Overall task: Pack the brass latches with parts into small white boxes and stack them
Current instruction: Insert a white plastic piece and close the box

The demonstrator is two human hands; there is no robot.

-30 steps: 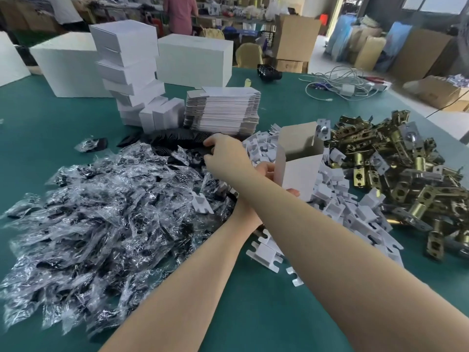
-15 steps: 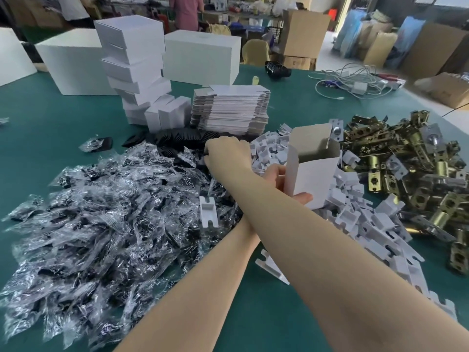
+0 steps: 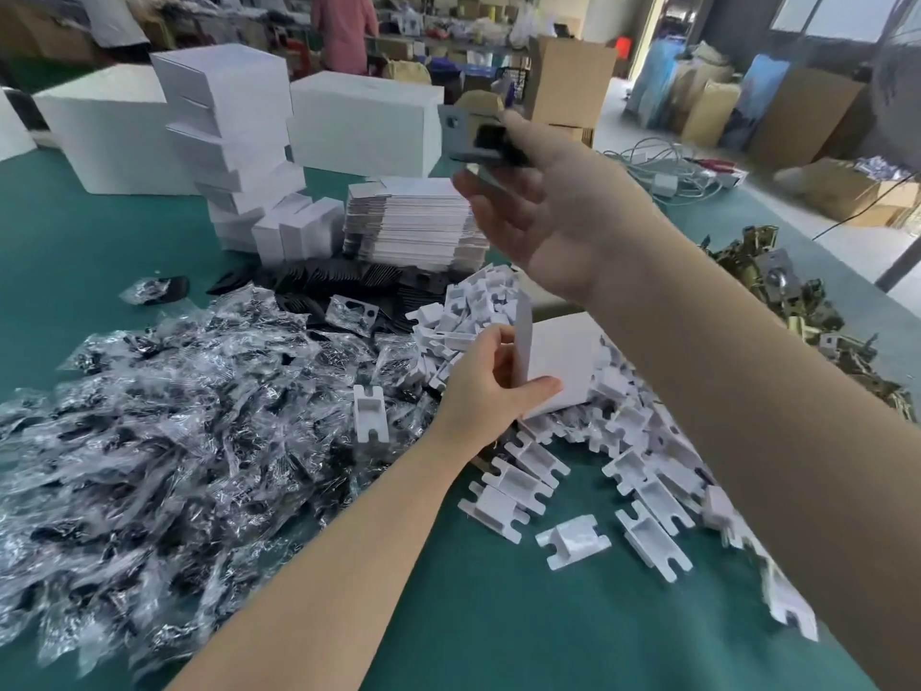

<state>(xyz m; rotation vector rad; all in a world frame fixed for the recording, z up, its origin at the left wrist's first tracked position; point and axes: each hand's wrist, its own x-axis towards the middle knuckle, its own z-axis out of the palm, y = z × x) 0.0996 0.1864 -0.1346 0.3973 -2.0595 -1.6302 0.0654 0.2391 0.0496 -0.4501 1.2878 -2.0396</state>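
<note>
Packing workshop: green worktable (image 3: pixel 498 615) heaped with bagged parts (image 3: pixel 149 441), brass latches (image 3: pixel 797 301), stacked white boxes (image 3: pixel 229 132).

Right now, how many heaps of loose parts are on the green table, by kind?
Clear bags heap: 1
Black pieces heap: 1
White plastic pieces heap: 1
Brass latches heap: 1
Total: 4

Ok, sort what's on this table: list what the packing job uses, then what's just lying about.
Job:
left hand gripping small white box
right hand holding a bagged part
brass latches
white inserts
bagged parts pile
flat box blanks
stacked boxes

Lying about:
cables
brown cartons
</note>
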